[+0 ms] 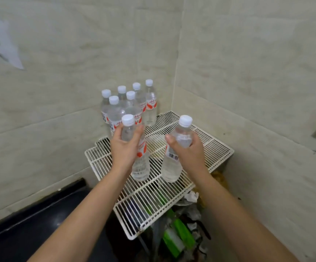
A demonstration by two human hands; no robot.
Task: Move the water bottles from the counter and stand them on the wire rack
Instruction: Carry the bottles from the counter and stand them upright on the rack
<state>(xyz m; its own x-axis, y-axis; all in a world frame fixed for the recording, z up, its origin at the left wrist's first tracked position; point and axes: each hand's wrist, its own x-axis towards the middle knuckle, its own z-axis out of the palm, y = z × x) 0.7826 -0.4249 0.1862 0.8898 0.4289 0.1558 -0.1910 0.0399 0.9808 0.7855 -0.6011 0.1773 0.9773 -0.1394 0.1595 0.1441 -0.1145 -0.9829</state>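
Observation:
My left hand (124, 146) grips a clear water bottle (140, 167) with a white cap and red label, held near upright over the white wire rack (215, 146). My right hand (187, 150) grips a second clear bottle (172, 169), tilted slightly, its barcode label facing me. Both bottle bases sit at or just above the rack's wires; I cannot tell if they touch. Several more capped bottles (150, 104) stand upright in a cluster at the rack's back left, against the tiled wall.
The rack fills a corner between two beige tiled walls. A black counter (40, 214) runs at lower left. Under the rack lies clutter: green packaging (179, 235), crumpled paper and bags. The rack's right and front parts hold nothing.

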